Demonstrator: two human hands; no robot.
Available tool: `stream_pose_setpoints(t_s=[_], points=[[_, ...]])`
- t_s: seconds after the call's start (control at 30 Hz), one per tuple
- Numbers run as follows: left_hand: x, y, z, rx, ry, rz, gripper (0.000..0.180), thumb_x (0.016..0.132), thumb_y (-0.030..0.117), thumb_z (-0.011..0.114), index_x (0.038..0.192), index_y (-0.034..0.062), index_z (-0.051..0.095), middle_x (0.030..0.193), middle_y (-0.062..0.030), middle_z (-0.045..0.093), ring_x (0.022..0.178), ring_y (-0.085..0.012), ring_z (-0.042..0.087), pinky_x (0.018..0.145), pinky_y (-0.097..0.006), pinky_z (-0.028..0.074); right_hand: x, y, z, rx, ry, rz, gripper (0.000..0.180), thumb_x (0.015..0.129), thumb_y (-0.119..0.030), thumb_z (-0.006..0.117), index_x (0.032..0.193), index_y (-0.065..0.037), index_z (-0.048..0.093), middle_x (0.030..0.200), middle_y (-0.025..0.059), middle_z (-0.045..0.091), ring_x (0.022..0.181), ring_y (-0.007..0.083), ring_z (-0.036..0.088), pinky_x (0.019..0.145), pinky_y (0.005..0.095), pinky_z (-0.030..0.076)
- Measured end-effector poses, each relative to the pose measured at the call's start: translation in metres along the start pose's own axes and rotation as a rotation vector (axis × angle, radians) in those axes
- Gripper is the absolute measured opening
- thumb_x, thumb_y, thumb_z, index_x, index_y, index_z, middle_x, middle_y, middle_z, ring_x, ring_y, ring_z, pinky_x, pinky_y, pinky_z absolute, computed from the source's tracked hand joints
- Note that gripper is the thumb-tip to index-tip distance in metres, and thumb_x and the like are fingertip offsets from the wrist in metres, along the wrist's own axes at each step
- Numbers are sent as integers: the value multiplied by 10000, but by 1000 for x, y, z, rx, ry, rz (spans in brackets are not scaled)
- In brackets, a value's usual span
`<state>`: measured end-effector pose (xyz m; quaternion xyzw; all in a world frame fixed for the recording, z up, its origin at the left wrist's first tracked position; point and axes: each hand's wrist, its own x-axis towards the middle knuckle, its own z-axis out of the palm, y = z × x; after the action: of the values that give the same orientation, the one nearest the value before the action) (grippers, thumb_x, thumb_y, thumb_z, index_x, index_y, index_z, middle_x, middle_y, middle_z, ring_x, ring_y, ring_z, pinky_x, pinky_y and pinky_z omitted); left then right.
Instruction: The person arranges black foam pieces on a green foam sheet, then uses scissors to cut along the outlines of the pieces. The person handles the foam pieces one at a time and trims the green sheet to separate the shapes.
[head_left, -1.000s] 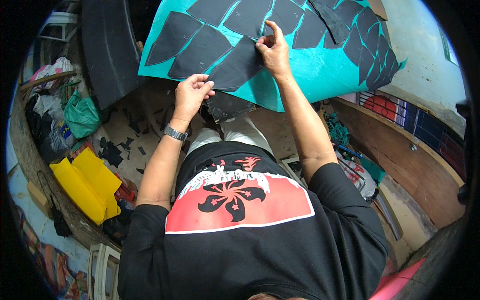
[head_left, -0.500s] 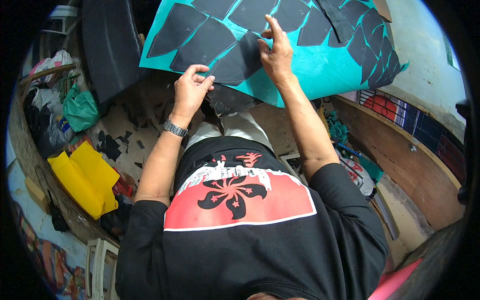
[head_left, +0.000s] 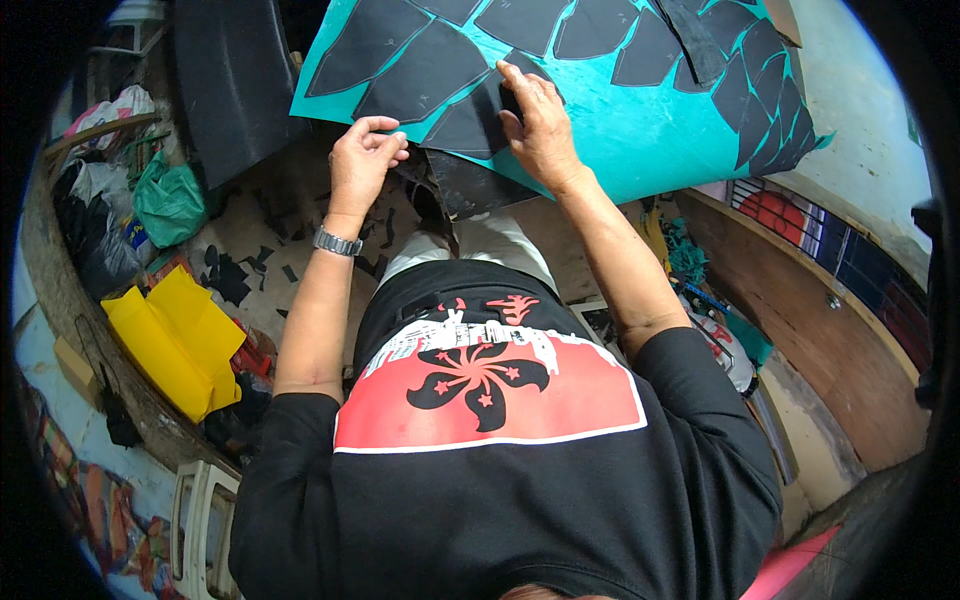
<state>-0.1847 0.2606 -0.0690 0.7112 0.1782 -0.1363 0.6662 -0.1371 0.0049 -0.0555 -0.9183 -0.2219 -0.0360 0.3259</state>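
Observation:
A teal sheet [head_left: 640, 140] carries several black, curved-edge flat pieces [head_left: 425, 75] with pale outlines. My right hand [head_left: 545, 135] rests over one black piece [head_left: 468, 125] near the sheet's front edge, fingers stretched out and thumb apart, hiding part of it. My left hand [head_left: 365, 165], with a metal-band watch [head_left: 337, 242] at its wrist, is at the front edge left of that piece. Its thumb and forefinger are drawn together in a pinch; whatever lies between them is too small to make out.
A dark strip [head_left: 690, 40] lies across the sheet at the back. Black scraps [head_left: 228, 275] litter the floor. Left are a yellow folded sheet [head_left: 175, 345], a green bag [head_left: 168, 205] and a large black panel [head_left: 225, 90]. A wooden board [head_left: 800, 320] stands at right.
My left hand has shifted left, away from the black piece's near corner. My right hand has come down flatter over the piece, its fingers no longer raised. The view has shifted slightly.

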Motion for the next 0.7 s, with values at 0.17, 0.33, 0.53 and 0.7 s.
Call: stream_pose_setpoints(t_s=[0.17, 0.33, 0.53, 0.7], points=[[-4, -13, -5, -59, 5, -18, 172, 919, 72, 702, 1061, 2, 635, 910, -68, 715, 808, -110, 698, 703, -223, 546, 1, -4, 0, -31, 13, 2, 777, 733, 57, 681, 1453, -112, 443, 1260, 147, 601, 1151, 365, 544, 1012, 452, 450], [-9, -24, 10, -358, 93, -147, 139, 926, 93, 709, 996, 35, 605, 925, -54, 688, 845, -125, 695, 747, -237, 564, 4, -23, 3, 83, -28, -53, 802, 744, 108, 677, 1469, -134, 433, 1267, 131, 626, 1211, 352, 539, 1036, 436, 457], [-11, -30, 15, -315, 93, -93, 118, 947, 96, 684, 1004, 54, 590, 985, -57, 687, 914, -150, 698, 810, -262, 578, 16, -33, 13, 132, -28, -108, 770, 736, 151, 623, 1443, -115, 470, 1261, 117, 635, 1186, 333, 568, 1025, 415, 470], [-16, -29, 16, -323, 71, -74, 157, 946, 88, 681, 1051, 44, 574, 1007, -71, 686, 917, -156, 697, 820, -269, 579, 19, 0, -3, 73, 196, 66, 688, 766, 79, 635, 1412, -109, 494, 1156, 131, 645, 1101, 329, 581, 985, 433, 470]])
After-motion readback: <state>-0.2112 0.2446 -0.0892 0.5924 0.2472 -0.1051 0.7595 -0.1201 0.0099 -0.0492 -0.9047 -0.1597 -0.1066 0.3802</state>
